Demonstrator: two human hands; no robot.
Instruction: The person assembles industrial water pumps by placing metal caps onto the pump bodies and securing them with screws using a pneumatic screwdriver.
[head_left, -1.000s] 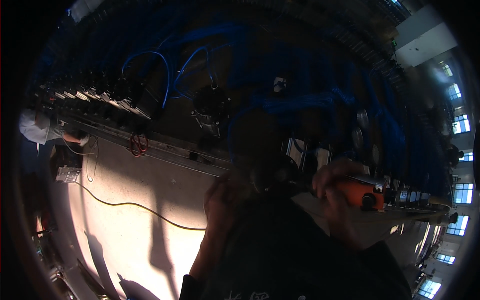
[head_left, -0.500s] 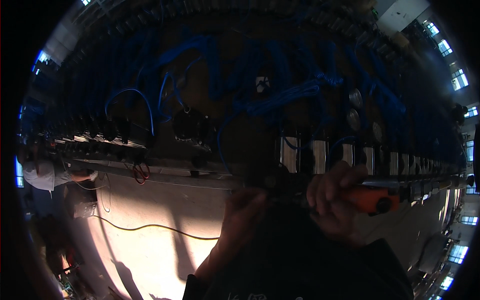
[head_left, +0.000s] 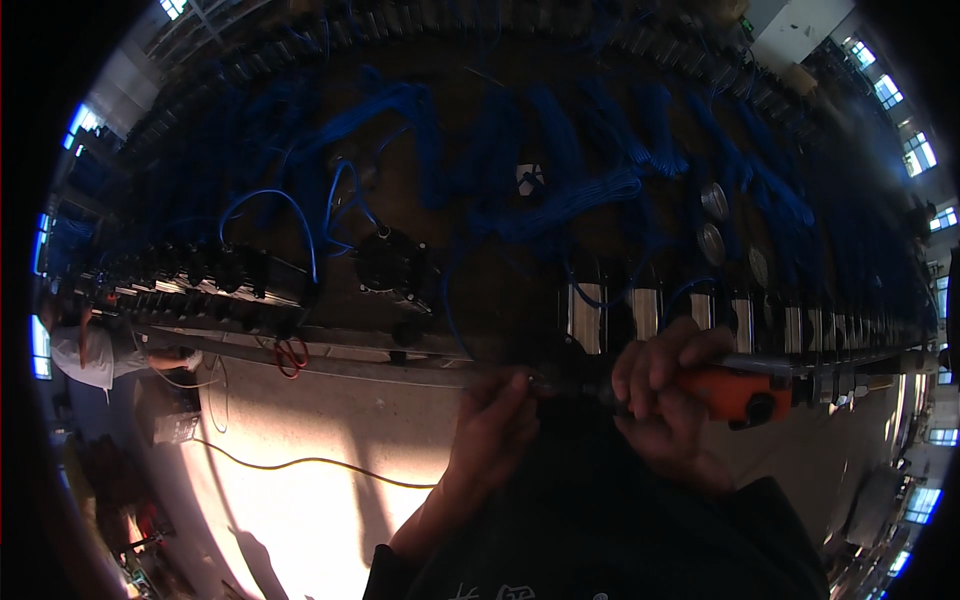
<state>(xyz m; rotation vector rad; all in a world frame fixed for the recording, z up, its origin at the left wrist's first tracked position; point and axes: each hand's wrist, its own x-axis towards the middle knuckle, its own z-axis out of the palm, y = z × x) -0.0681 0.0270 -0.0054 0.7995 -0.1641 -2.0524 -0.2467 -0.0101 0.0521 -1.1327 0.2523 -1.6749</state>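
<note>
Orange tool: held level just below the row of silver blocks and blue wires
Right hand: fingers clamped around the tool's grip
Left hand: fingertips pinched at the tool's dark front end
Floor: yellow cable lying across it

The power tool lies right of the left hand, seemingly below the wire bundles.
</note>
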